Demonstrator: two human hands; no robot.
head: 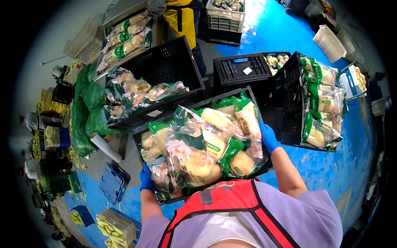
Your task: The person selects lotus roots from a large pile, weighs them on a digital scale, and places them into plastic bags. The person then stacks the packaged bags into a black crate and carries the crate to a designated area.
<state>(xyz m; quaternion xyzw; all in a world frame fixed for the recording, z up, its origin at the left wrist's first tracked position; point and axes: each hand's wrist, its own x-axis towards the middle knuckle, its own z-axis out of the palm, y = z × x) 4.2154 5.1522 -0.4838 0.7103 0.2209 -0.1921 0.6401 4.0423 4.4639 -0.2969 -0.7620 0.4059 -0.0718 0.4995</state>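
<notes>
A black plastic crate (202, 103) heaped with plastic bags of lotus root (198, 155) is directly before me, close to my body. The bags are clear with green bands and printed pink flowers. My left hand (146, 179), in a blue glove, grips the crate's left end; my right hand (268, 135), gloved alike, holds its right end. The fingertips of both hands are partly hidden by the crate and the bags. Just beyond it stands another black crate (155, 113), with more bagged lotus root (136, 90) at its left end.
To the right is a black crate (290, 102) of bagged roots; another crate (243, 70) lies farther back. A person in yellow work clothing (181, 21) stands beyond, by a tray of packs (127, 40). Green mesh sacks (90, 108), a film roll (106, 147) and a blue folded crate (112, 183) lie left.
</notes>
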